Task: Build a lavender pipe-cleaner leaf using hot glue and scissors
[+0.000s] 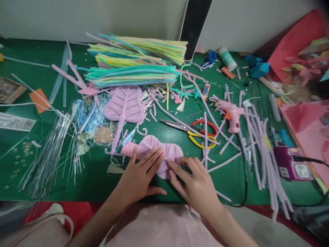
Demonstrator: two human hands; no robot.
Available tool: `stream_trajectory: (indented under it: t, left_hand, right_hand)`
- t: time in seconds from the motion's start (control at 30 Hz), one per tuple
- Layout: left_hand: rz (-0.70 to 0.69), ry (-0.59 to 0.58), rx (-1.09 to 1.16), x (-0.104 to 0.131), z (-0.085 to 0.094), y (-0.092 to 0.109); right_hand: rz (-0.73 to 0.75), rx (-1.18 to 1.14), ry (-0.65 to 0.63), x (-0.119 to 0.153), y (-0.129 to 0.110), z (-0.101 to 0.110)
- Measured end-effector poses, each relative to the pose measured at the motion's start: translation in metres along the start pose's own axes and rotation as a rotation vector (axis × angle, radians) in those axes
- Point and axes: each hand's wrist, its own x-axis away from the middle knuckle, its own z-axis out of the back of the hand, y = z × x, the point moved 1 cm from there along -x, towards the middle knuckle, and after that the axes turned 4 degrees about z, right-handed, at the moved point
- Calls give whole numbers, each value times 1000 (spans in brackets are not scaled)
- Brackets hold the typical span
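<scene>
A lilac fan-shaped piece made of pipe cleaners lies flat on the green table near its front edge. Across its left part rests my left hand, fingers stretched out and pressing down. My right hand touches the right part with its fingertips, fingers bent and apart. Under the left side of the piece a pink paper strip sticks out. Just behind lies a second lilac fan with a wrapped handle. Scissors with red and yellow handles lie open behind my right hand.
Bundles of coloured pipe cleaners are piled at the back. A pink glue gun lies right, by loose lilac pipe cleaners and a purple power box. Silver strands, blue tassels and a bag of beads are left.
</scene>
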Motion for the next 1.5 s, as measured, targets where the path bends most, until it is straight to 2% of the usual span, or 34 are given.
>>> stream_trajectory:
  t: [0.47, 0.6, 0.73, 1.03, 1.4, 1.5]
  left_hand:
    - [31, -15, -4, -2, 4, 1]
    - [-26, 20, -17, -3, 9, 5]
    - [-78, -9, -2, -5, 8, 12]
    - [-77, -32, -9, -8, 0, 15]
    - [-68, -33, -9, -9, 0, 16]
    - [-69, -16, -4, -9, 3, 16]
  right_hand:
    - [1, -4, 2, 0, 2, -1]
    - [-9, -31, 70, 5, 6, 7]
    - [-17, -7, 87, 11, 9, 11]
    - [-130, -73, 114, 9, 7, -1]
    - [-94, -96, 103, 4, 6, -5]
    - [-146, -113, 137, 7, 8, 1]
